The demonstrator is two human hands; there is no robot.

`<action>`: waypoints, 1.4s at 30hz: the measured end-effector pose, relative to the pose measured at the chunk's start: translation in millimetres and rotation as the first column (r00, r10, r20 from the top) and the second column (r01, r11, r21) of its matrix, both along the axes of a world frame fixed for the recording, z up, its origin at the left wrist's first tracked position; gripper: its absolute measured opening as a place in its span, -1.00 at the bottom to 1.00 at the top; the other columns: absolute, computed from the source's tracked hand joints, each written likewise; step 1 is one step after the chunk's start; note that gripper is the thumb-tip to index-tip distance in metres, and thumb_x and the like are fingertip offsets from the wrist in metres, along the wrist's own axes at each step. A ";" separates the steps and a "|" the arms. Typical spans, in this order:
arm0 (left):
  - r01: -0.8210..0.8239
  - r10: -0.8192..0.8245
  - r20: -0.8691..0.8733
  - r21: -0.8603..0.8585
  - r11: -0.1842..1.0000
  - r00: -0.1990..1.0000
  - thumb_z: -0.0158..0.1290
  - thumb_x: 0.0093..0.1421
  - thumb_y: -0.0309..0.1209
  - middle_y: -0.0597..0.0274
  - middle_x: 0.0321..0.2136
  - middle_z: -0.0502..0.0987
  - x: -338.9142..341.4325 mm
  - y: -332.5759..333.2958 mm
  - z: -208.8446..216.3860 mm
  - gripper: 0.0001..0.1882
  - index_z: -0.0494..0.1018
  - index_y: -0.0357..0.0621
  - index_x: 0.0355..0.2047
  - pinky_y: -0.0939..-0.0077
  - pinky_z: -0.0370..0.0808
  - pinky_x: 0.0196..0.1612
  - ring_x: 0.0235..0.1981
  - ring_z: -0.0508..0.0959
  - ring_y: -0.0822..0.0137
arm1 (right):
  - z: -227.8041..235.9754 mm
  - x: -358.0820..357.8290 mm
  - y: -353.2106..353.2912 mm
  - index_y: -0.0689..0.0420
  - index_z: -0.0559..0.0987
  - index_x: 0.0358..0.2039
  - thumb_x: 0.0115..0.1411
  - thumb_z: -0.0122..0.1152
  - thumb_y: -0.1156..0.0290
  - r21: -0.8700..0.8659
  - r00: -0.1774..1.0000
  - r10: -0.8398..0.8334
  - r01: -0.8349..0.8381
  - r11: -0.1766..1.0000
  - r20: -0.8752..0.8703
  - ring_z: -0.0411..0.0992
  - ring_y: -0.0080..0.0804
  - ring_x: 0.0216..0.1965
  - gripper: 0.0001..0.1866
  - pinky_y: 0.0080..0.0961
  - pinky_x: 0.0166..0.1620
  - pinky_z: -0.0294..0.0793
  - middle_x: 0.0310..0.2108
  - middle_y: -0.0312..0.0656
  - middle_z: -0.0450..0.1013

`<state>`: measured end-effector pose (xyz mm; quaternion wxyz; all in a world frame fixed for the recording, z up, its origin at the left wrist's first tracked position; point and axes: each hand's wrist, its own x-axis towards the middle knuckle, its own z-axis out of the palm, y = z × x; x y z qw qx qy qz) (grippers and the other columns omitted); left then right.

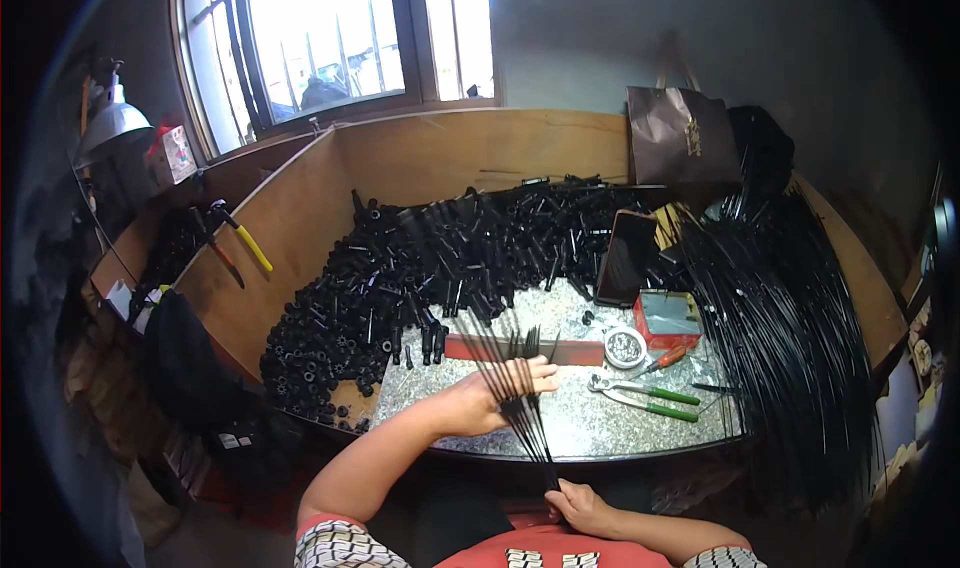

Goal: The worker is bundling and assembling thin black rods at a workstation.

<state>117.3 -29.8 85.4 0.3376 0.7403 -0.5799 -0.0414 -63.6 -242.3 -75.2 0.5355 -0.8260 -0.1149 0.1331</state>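
Note:
My right hand [583,509] is closed round the lower end of a bundle of thin black rods [537,441], close to my body at the table's front edge. Upward and to the left the rods fan out across my left hand [480,400]. Its fingers point right and bend lightly against the rods, which partly cover them. Behind these fingers lies a long dark red block [575,352] on the speckled tabletop [410,405]. To the right are green-handled pincers [650,398], an orange-handled screwdriver [672,356] and a round white dish [625,348] of small metallic bits.
Black tubular parts [470,248] are heaped along the wooden back board [480,148]. Long black rods [790,338] hang over the right side. A phone [627,258] leans by a red box [668,318]. Yellow-handled pliers [248,240] hang on the left board; a paper bag [680,133] stands behind.

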 end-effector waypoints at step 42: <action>-0.365 0.234 0.423 0.261 0.893 0.875 0.05 -0.08 0.32 0.01 0.28 0.12 -57.8 -20.9 -81.5 0.06 0.14 -0.19 0.26 -0.07 -0.02 0.32 0.34 -0.01 -0.10 | 128.6 34.5 -53.3 0.32 0.44 -0.02 0.23 0.13 0.25 -0.384 0.951 0.282 -0.217 0.898 0.124 0.46 0.06 -0.14 -0.56 -0.20 -0.08 0.45 -0.21 0.12 0.48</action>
